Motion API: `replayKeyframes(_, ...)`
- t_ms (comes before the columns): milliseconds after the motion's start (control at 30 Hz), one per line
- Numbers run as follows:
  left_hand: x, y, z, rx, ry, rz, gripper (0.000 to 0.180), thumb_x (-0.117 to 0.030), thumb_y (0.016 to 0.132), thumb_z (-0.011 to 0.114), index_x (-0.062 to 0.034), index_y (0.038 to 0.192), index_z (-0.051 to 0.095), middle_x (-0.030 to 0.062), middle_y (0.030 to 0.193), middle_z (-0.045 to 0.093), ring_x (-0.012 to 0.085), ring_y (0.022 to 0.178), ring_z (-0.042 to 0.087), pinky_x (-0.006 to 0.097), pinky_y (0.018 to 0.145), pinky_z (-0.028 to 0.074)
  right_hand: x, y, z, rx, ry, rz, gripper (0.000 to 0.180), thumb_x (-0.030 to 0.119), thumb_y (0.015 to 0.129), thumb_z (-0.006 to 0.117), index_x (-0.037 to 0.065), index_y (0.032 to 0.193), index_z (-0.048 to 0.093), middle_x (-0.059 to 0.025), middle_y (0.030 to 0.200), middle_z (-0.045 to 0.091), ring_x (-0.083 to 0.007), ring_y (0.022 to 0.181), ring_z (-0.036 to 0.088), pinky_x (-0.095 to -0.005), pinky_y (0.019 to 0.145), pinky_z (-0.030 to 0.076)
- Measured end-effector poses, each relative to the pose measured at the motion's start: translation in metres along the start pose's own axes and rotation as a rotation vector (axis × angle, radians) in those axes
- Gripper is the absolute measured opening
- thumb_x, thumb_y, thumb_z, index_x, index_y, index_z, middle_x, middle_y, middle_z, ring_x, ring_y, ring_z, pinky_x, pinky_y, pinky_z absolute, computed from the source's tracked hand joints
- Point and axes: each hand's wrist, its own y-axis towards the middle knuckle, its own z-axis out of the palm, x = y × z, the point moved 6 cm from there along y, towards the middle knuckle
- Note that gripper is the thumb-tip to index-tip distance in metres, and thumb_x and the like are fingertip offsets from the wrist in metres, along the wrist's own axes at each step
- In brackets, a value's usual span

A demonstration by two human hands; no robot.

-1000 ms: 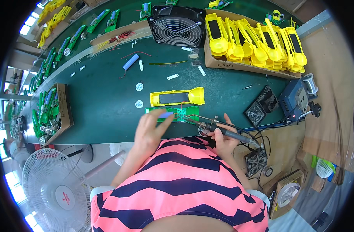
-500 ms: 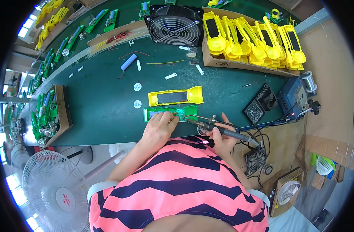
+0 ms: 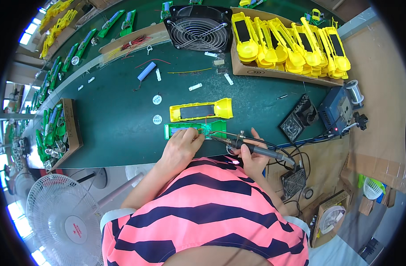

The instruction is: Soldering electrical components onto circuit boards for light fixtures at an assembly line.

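Observation:
A green flashlight half-shell (image 3: 218, 128) lies in front of me, with a blue cylindrical battery (image 3: 178, 131) and a small circuit board (image 3: 206, 128) inside. My left hand (image 3: 180, 145) rests over its near edge, fingertips pinched together beside the board; what they grip is hidden. In my right hand (image 3: 254, 158) is a soldering iron (image 3: 260, 150) with a thin metal feed tube (image 3: 227, 133) above it. Its tip points left and reaches the board. Just beyond lies a yellow flashlight half-shell (image 3: 225, 108) with a dark panel, a thin red wire running between the two shells.
A carton (image 3: 273, 74) of yellow shells stands back right, beside a black fan (image 3: 199, 31). At right are a blue soldering station (image 3: 336, 111), a solder spool (image 3: 354, 93) and a black stand (image 3: 298, 119). A box (image 3: 73, 124) of green assemblies sits left. A loose battery (image 3: 146, 71) lies behind.

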Motion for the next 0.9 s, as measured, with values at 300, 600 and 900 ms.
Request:
replayKeyframes(300, 0.0019, 0.0003, 0.0006, -0.002, -0.014, -0.011, 0.024, -0.001, 0.063, 0.058, -0.0055, 0.087, 0.06, 0.006, 0.08, 0.049, 0.0212, 0.071, 0.053, 0.031, 0.062, 0.045, 0.0043, 0.0011, 0.0006, 0.035, -0.084, -0.104, 0.015, -0.002, 0.076, 0.055, -0.003, 0.091, 0.052, -0.0077, 0.064, 0.063, -0.0098, 0.074, 0.062, -0.0426, 0.103, 0.02)
replayKeyframes(600, -0.0006, 0.0019, 0.0016, -0.01, 0.002, -0.004, 0.024, 0.0, 0.063, 0.057, -0.005, 0.086, 0.059, 0.0061, 0.079, 0.048, 0.0214, 0.07, 0.052, 0.031, 0.062, 0.044, 0.003, -0.0002, -0.0046, -0.011, -0.051, -0.097, 0.015, -0.001, 0.077, 0.054, -0.001, 0.091, 0.051, -0.0062, 0.061, 0.063, -0.0092, 0.071, 0.062, -0.0437, 0.104, 0.016)
replayKeyframes(900, 0.0013, 0.0011, 0.0034, -0.008, 0.005, -0.012, 0.022, -0.001, 0.064, 0.057, -0.0046, 0.085, 0.059, 0.0066, 0.08, 0.049, 0.0218, 0.07, 0.053, 0.031, 0.061, 0.045, 0.0015, 0.0015, 0.0004, 0.03, -0.208, -0.21, 0.013, -0.002, 0.077, 0.051, -0.004, 0.09, 0.049, -0.0062, 0.052, 0.059, -0.0083, 0.061, 0.06, -0.0414, 0.106, 0.015)
